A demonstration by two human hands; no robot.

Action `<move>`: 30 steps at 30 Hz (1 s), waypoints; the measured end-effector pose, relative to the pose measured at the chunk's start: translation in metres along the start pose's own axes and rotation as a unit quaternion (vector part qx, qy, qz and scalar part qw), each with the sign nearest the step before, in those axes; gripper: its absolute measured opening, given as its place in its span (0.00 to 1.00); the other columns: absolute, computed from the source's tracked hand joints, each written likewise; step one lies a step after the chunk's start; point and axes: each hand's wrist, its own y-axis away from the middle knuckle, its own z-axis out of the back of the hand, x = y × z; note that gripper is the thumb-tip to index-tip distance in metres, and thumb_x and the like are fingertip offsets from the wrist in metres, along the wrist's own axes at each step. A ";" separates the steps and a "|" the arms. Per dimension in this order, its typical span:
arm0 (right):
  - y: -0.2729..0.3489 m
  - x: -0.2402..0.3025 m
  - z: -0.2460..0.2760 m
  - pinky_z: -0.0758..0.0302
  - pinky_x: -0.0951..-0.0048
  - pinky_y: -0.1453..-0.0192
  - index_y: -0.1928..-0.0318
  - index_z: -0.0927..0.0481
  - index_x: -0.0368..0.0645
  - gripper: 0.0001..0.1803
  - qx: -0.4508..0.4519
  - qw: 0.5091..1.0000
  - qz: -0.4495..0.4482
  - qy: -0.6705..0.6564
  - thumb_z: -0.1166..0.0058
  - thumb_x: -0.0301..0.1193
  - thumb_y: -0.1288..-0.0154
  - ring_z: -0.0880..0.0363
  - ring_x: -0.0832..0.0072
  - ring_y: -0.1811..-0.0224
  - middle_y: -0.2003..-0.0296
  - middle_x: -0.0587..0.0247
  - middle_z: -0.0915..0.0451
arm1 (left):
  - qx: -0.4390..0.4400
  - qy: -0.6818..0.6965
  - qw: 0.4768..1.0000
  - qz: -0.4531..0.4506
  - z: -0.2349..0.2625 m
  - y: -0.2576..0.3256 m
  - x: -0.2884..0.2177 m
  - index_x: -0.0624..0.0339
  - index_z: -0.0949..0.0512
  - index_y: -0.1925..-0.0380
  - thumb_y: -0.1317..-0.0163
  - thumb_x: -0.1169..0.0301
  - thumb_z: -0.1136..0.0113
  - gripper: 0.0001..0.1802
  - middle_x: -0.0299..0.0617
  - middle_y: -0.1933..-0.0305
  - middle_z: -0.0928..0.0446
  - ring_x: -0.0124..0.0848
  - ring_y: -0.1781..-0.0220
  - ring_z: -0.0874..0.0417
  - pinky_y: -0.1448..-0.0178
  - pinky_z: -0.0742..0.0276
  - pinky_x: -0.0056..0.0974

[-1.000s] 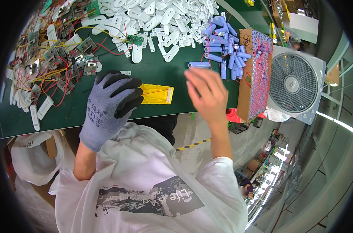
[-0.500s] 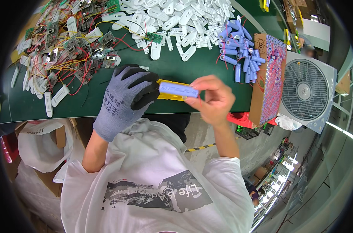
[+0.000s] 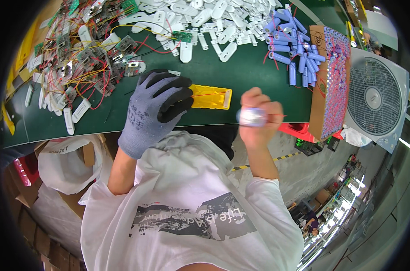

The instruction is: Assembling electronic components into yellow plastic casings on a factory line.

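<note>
While gloved left hand [image 3: 153,110] pins yellow tray [image 3: 210,97], right hand [image 3: 259,119], grip closed around battery cell [image 3: 252,117].

A yellow tray [image 3: 210,96], flat and oblong, lies on the green surface [image 3: 241,72] near its front edge, a thin red wire along its top. Just right of the tray, past the edge, a pale blue cell [image 3: 252,117] points end-on, blurred.
</note>
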 end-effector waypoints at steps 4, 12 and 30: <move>-0.010 0.001 0.004 0.27 0.70 0.58 0.63 0.16 0.42 0.14 0.151 0.933 0.089 0.315 0.30 0.22 0.55 0.22 0.67 0.60 0.64 0.62 0.16 | 0.015 -0.006 1.000 0.015 0.001 0.000 -0.003 0.52 0.19 0.62 0.57 0.72 0.31 0.18 0.37 0.49 0.21 0.42 0.48 0.24 0.42 0.29 0.46; -0.012 -0.017 0.005 0.30 0.70 0.61 0.56 0.15 0.51 0.20 0.217 0.825 0.160 0.497 0.30 0.24 0.53 0.23 0.72 0.62 0.63 0.73 0.18 | 0.028 0.000 0.999 0.017 0.001 0.001 0.000 0.51 0.20 0.59 0.56 0.71 0.31 0.20 0.36 0.48 0.21 0.42 0.47 0.24 0.41 0.30 0.46; -0.017 -0.005 0.012 0.29 0.70 0.61 0.55 0.16 0.53 0.20 0.253 0.784 0.145 0.548 0.36 0.23 0.51 0.24 0.72 0.65 0.64 0.73 0.23 | 0.020 -0.021 0.999 0.016 -0.002 -0.005 -0.008 0.52 0.19 0.56 0.60 0.74 0.28 0.25 0.40 0.50 0.21 0.47 0.48 0.24 0.45 0.26 0.45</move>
